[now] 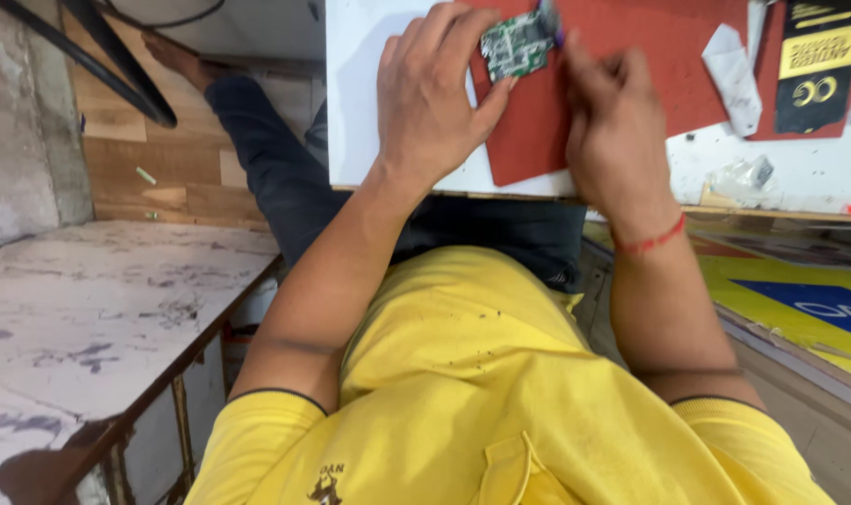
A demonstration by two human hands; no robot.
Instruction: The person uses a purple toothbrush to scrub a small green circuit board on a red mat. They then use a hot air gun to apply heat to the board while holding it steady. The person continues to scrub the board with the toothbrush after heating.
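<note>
A small green circuit board (516, 45) sits over a red mat (538, 131) on the white table (360, 93). My left hand (435, 93) grips the board's left edge between thumb and fingers. My right hand (613, 122), with a red thread at the wrist, is closed around a small tool with a purple part (552, 23) whose tip touches the board's top right corner. Most of the tool is hidden by my fingers.
A folded white paper (732, 75) and a black and yellow packet (821, 61) lie at the right of the mat. A clear plastic bag (742, 175) rests near the table edge. A marbled bench (98, 309) stands at left, yellow boards (800, 299) at right.
</note>
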